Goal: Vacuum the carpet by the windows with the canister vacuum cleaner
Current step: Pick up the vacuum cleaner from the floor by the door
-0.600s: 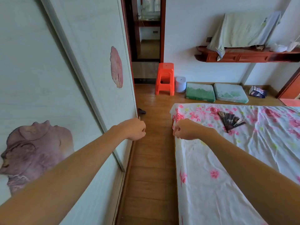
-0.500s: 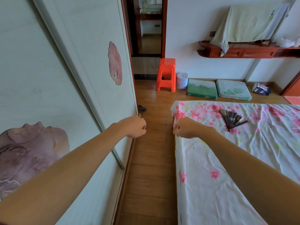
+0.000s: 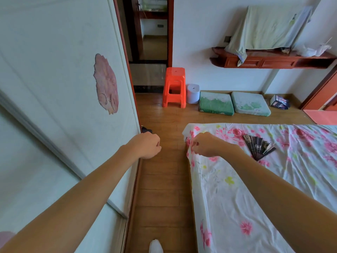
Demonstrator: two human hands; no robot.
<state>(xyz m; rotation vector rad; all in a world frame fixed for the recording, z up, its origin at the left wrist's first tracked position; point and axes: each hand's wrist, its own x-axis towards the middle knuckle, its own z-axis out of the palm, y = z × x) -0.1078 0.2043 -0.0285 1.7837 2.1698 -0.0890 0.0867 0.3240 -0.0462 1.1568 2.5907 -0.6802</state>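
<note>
I see my left hand [image 3: 145, 146] and right hand [image 3: 206, 146] with fingers curled into fists, holding nothing, the right one above the bed [image 3: 255, 189] corner.

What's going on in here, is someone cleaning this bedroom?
A person stands on the wooden floor between a sliding wardrobe door and a floral-sheeted bed. Both arms reach forward; the left hand and right hand are curled into fists and seem to hold nothing. No vacuum cleaner is in view, so no vacuuming is under way.
</note>
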